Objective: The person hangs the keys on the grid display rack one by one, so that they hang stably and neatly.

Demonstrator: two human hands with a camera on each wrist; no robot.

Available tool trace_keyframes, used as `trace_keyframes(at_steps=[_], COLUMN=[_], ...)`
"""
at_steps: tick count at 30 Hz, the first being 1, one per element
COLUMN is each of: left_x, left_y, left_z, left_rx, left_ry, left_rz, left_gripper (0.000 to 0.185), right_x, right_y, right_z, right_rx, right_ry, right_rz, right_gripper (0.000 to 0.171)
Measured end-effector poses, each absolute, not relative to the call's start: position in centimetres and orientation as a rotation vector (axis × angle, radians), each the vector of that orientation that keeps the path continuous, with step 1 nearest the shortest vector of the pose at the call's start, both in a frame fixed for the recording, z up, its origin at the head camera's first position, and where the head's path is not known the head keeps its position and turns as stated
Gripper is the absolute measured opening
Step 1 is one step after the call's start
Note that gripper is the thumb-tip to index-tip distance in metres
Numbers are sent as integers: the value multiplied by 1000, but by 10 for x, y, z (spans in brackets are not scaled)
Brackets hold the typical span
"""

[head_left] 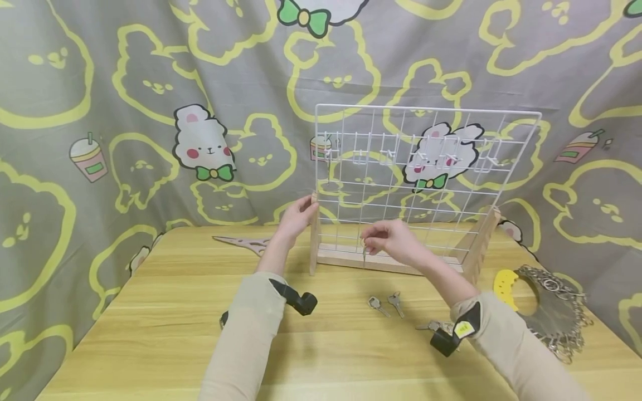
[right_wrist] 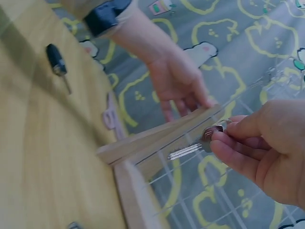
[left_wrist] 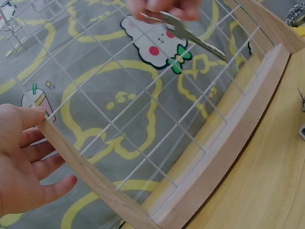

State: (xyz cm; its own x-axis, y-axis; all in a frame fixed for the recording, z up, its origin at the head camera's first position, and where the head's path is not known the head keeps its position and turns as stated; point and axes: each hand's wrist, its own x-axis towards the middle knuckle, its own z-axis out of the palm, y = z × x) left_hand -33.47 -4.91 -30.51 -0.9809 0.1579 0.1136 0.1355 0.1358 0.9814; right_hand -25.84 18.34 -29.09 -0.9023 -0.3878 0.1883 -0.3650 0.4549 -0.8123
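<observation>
Head view shows us standing a white wire grid rack (head_left: 426, 178) in its wooden frame on the yellow table (head_left: 150, 345), with a row of small white hooks (head_left: 401, 159) across the upper part of the grid. Our left hand (head_left: 297, 216) is at the frame's left wooden post (head_left: 314, 239), thumb on the near face and fingers lying fairly straight behind it, bracing rather than clenching. Our right hand (head_left: 396, 240) is in front of the lower middle of the grid and pinches a key (right_wrist: 190, 149) by its head between thumb and forefinger, blade pointing away from the palm.

We judge the step in hand to be carrying this key up to the rack for hanging. The next move would call for lifting it toward 1 of the hooks and lining up the small ring (right_wrist: 223, 123) at its head, while the left hand steadies the frame.

The key is plain silver metal with a long, narrow, grooved blade and a darker rounded head; in the left wrist view it shows slanted against the wires.

On the table near us lie 2 more loose keys (head_left: 386, 304), and at the far right a heap of metal rings (head_left: 557, 312) sits beside a yellow piece (head_left: 504, 287).
</observation>
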Motion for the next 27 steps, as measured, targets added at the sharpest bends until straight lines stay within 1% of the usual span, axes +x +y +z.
trace_keyframes(at_steps=[13,27], left_x=[-335,-336], left_y=[-50,-50], left_z=[-306,-306], left_rx=[308,311], left_ry=[2335,2342], left_rz=[2053,2044], left_gripper=[53,53], right_x=[-270,-280], right_y=[171,156], right_z=[-238,-212], right_rx=[-618,-628], right_ry=[2756,2795], right_rz=[-1589,-1825], right_gripper=[11,17])
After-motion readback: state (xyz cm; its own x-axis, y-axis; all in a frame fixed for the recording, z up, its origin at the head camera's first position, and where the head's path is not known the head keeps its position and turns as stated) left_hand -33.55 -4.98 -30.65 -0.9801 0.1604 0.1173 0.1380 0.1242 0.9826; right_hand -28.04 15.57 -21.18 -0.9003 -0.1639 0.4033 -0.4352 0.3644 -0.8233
